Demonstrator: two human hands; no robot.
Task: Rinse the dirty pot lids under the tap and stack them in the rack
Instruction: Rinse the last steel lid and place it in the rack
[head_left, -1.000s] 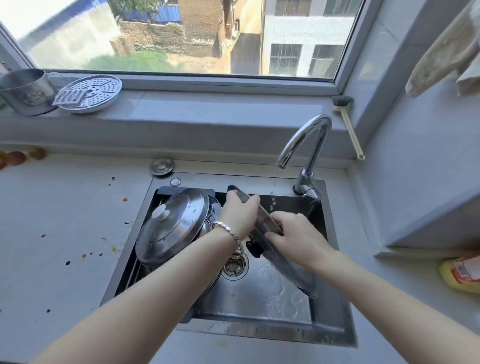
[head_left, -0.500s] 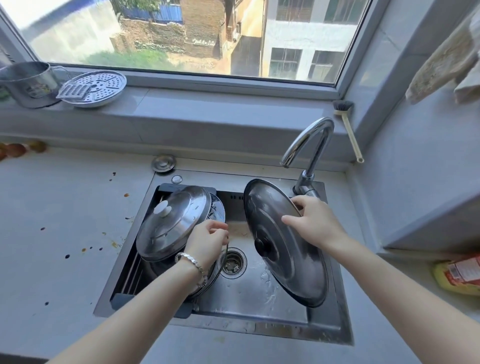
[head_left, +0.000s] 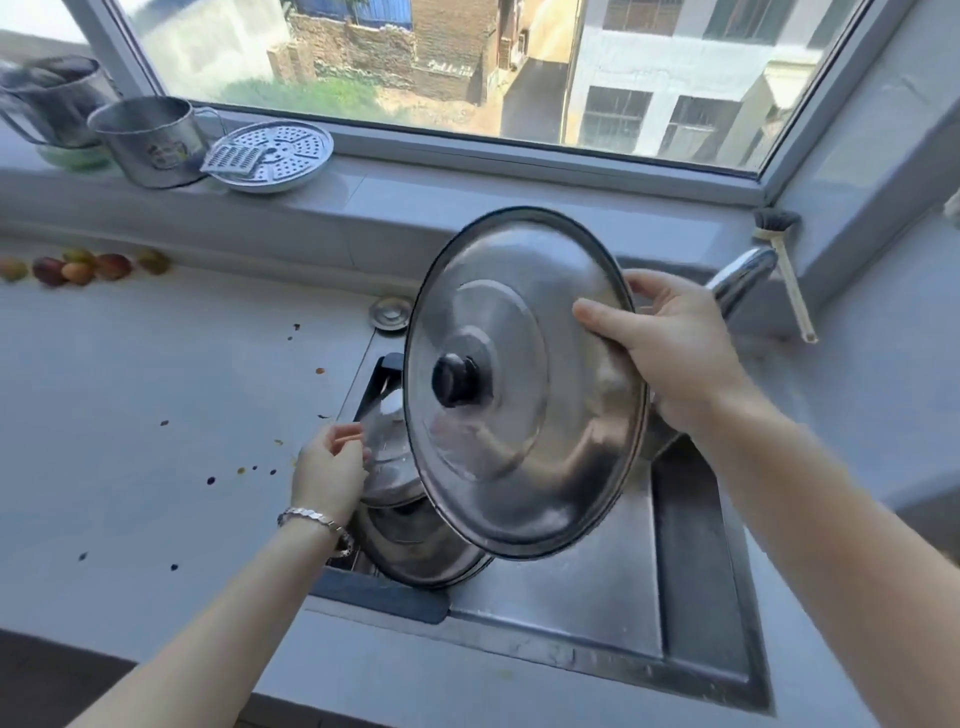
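Note:
A large steel lid (head_left: 519, 415) with a black knob is lifted above the sink, tilted, its top facing me. My right hand (head_left: 670, 348) grips its right rim, thumb on the top face. Behind and below it, two smaller steel lids (head_left: 389, 462) lean in the dark rack (head_left: 384, 597) at the sink's left side. My left hand (head_left: 330, 470), with a bracelet on the wrist, touches the edge of the upper stacked lid with curled fingers. The tap (head_left: 737, 280) is mostly hidden behind my right hand.
The steel sink (head_left: 613, 603) lies below. Steel mugs (head_left: 145, 140) and a perforated steamer plate (head_left: 275, 156) stand on the windowsill. Fruit (head_left: 78, 267) lies at the counter's back left. A brush (head_left: 784, 265) leans in the right corner. A drain plug (head_left: 389, 313) sits behind the sink.
My right hand has raised the large lid out of the sink and swung it left over the rack. My left hand stays at the stacked lids.

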